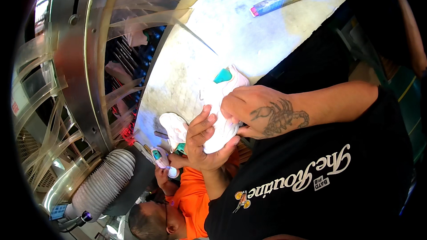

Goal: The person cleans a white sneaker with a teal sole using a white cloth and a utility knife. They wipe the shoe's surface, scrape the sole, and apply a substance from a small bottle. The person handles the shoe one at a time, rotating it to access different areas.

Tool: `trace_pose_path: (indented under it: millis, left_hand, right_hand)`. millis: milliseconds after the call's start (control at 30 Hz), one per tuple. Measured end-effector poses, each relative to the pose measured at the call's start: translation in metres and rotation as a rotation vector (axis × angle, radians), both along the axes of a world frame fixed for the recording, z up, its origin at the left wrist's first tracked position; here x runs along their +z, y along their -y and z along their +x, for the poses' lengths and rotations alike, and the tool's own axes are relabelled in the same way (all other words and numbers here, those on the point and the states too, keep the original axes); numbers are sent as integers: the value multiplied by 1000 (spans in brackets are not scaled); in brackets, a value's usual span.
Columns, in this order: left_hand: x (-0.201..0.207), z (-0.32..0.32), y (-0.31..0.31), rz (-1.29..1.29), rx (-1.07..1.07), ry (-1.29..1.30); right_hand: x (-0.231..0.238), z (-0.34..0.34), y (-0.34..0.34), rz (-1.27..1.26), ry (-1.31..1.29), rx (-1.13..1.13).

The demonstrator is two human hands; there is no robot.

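A white sneaker (219, 126) with a teal patch at its opening lies in my two hands, above the near edge of the worktable. My left hand (202, 144) cups it from the side and below, thumb and fingers spread round the toe half. Tattooed on its back, my right hand (258, 106) bends its fingers down onto the sneaker's upper; the fingertips are partly hidden. A second white shoe (172, 124) with teal inside rests on the table just left of my left hand.
On the pale worktable (240, 31) lies a taped-handle tool (284, 1) with a silver tip. Left stand a metal-framed machine (73, 62) with clear plastic strips and a ribbed duct (104, 184). A co-worker in orange (189, 191) handles another shoe (159, 156) close by.
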State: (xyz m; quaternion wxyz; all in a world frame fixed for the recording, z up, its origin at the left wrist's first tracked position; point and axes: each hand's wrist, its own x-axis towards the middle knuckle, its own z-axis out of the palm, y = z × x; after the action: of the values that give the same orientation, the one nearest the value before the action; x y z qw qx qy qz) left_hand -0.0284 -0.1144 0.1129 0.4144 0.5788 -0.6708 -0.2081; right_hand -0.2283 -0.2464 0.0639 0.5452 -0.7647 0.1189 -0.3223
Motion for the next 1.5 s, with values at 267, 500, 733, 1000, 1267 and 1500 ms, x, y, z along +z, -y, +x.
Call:
trace_pose_path:
  millis: [267, 500, 733, 1000, 1267, 1500]
  left_hand:
    - [-10, -3, -3, -57, 128, 39]
    - [-10, 1, 0, -40, 199, -114]
    - [37, -25, 9, 130, 315, 530]
    - [35, -16, 24, 211, 328, 590]
    - [25, 2, 31, 199, 351, 539]
    - [4, -2, 38, 234, 577, 519]
  right_hand:
    - [-8, 5, -3, -140, -13, -148]
    - [-22, -1, -30, -210, 23, -280]
    - [-19, 10, -15, -116, 36, -241]
    - [-27, 25, 15, -88, 16, -70]
    - [-19, 38, 23, 33, -99, -105]
    - [-21, 47, 22, -110, -99, -174]
